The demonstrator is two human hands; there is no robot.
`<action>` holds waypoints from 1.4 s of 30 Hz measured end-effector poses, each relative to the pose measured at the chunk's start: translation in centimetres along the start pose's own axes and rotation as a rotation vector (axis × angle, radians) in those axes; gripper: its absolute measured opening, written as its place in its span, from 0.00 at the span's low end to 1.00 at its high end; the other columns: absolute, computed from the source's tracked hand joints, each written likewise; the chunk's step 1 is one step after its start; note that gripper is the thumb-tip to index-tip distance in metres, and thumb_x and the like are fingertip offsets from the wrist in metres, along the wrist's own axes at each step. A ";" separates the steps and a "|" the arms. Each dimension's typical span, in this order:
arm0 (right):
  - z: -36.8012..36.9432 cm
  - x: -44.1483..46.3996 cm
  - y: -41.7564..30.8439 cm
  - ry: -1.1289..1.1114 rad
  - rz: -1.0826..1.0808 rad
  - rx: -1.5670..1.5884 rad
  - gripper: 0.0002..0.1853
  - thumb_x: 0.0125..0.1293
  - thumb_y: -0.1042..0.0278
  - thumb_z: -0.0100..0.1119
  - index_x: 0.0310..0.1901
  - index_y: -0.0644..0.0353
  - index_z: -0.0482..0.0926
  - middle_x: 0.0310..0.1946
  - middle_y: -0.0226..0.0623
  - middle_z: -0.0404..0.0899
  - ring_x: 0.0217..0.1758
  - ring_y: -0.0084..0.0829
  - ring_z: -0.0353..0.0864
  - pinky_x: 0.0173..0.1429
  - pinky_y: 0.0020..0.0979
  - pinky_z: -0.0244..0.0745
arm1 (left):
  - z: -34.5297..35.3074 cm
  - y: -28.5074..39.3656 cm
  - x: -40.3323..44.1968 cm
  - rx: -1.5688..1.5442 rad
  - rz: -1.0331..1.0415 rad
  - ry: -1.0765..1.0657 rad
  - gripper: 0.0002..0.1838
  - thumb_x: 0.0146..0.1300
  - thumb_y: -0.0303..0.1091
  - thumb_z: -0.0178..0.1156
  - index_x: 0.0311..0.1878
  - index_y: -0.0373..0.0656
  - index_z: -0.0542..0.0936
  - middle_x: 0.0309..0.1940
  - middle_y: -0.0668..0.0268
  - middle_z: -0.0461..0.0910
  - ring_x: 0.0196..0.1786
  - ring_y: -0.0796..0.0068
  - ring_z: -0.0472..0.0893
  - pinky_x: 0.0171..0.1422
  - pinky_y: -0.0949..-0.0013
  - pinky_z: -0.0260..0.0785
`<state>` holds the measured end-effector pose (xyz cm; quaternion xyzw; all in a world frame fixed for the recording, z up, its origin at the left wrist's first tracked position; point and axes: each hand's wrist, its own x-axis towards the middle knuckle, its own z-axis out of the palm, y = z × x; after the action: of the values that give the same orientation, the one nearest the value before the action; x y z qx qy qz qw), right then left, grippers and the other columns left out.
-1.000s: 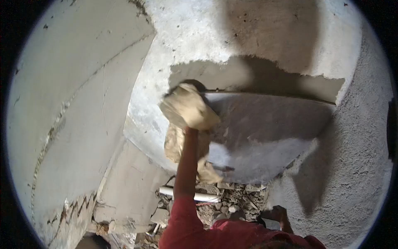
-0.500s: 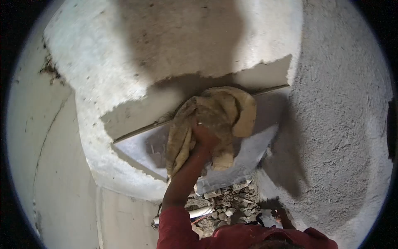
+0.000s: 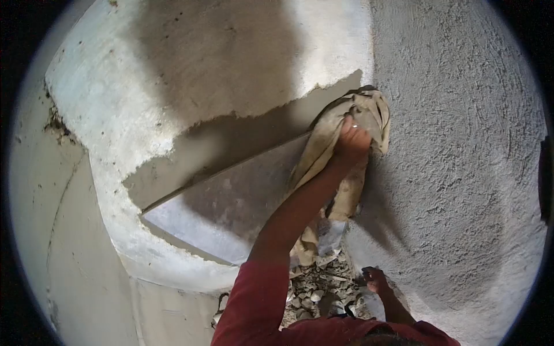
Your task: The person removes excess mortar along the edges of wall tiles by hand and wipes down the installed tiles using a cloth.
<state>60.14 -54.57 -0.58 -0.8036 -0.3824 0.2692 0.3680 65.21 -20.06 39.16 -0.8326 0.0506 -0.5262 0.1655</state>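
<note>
My left hand is closed on a crumpled, dirty tan cloth. The cloth lies over the right end of a smooth grey panel, close to the rough wall, and its lower folds hang towards the rubble. Along the panel's upper edge runs a thin raised line, with a band of darker, smooth plaster above it. Low on the right, my right hand is beside the wall, its fingers partly spread; a dark patch at its fingertips is unclear.
A rough, textured grey wall rises on the right. Broken rubble lies below the panel, near my body. A pale whitish surface surrounds the plaster band, and a smoother cracked wall stands at the left.
My left hand has carried the cloth right and up along the panel, uncovering its middle. The view has shifted slightly. My right hand shows more clearly beside the wall.
</note>
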 end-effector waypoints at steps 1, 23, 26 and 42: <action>-1.0 -0.5 -3.1 -0.013 -0.002 -0.078 0.17 0.61 0.55 0.50 0.44 0.56 0.79 0.42 0.43 0.80 0.47 0.45 0.78 0.55 0.40 0.70 | 0.7 0.2 0.4 0.030 0.031 0.029 0.06 0.44 0.32 0.57 0.16 0.46 0.76 0.16 0.60 0.70 0.27 0.64 0.74 0.65 0.46 0.56; -7.5 5.6 -19.6 0.038 0.010 1.238 0.28 0.69 0.49 0.39 0.66 0.54 0.52 0.57 0.42 0.65 0.55 0.42 0.69 0.52 0.50 0.72 | -0.5 1.2 -0.7 0.005 -0.032 -0.497 0.09 0.49 0.35 0.56 0.31 0.45 0.81 0.32 0.62 0.80 0.40 0.63 0.78 0.59 0.55 0.63; -9.3 7.9 -23.5 0.080 -0.020 1.326 0.31 0.69 0.44 0.38 0.67 0.52 0.49 0.61 0.38 0.60 0.59 0.42 0.66 0.55 0.53 0.69 | -1.4 4.5 -6.6 -0.141 -0.252 -0.850 0.13 0.52 0.37 0.56 0.39 0.43 0.81 0.38 0.58 0.81 0.45 0.58 0.79 0.54 0.55 0.67; -16.8 17.8 -42.7 1.167 -0.620 0.260 0.27 0.65 0.61 0.48 0.63 0.64 0.61 0.52 0.51 0.71 0.53 0.44 0.70 0.59 0.40 0.63 | -26.3 5.2 -11.8 -1.019 -0.832 -0.406 0.26 0.66 0.40 0.52 0.65 0.42 0.62 0.64 0.56 0.63 0.66 0.61 0.63 0.67 0.63 0.55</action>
<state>64.44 -27.93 40.59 -0.6196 -0.2986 -0.2836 0.6682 36.97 -27.76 37.59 -0.8388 -0.0639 -0.2901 -0.4563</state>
